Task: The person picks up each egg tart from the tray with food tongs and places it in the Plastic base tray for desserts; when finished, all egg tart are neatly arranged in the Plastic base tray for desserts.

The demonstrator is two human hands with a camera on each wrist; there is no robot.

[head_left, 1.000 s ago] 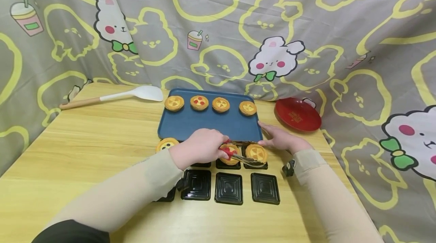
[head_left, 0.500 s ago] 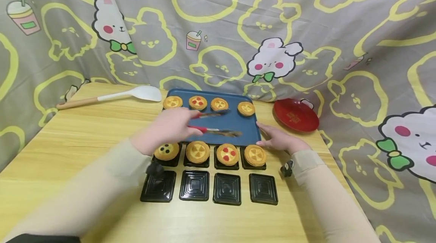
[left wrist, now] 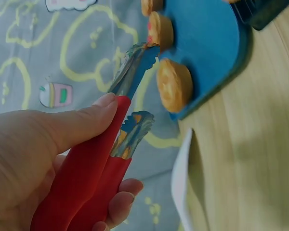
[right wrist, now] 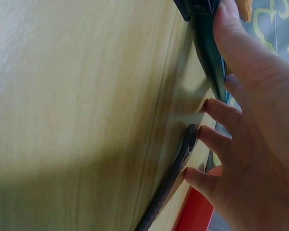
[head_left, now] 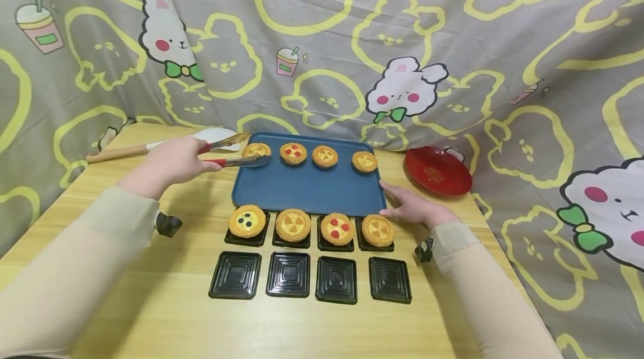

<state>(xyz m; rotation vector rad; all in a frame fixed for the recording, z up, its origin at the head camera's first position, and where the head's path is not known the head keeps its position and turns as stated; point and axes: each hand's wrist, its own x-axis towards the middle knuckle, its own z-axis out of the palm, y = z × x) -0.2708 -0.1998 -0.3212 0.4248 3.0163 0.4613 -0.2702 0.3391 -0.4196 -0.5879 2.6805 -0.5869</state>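
Note:
My left hand (head_left: 168, 164) holds red-handled tongs (left wrist: 84, 175), their two arms spread apart. In the head view, the tong tips are over the leftmost egg tart (head_left: 256, 150) on the blue tray (head_left: 307, 188); nothing is visibly pinched between them. Several more tarts line the tray's back, one a red-dotted tart (head_left: 293, 153). My right hand (head_left: 415, 203) touches the tray's right edge near its front corner. In the right wrist view its thumb lies on the tray rim (right wrist: 209, 57), with the other fingers spread and some fingertips at the table.
In front of the tray, a row of black square bases (head_left: 245, 240) bears tarts. Nearer stands a row of bare black squares (head_left: 288, 274). A white spatula (head_left: 123, 152) lies left, a red plate (head_left: 437, 171) right. A patterned curtain (head_left: 322, 29) hangs behind.
My left hand has carried the tongs leftward and back, from the front row's red-dotted tart to the tray's leftmost tart; that front tart now sits uncovered. The right hand has stayed put.

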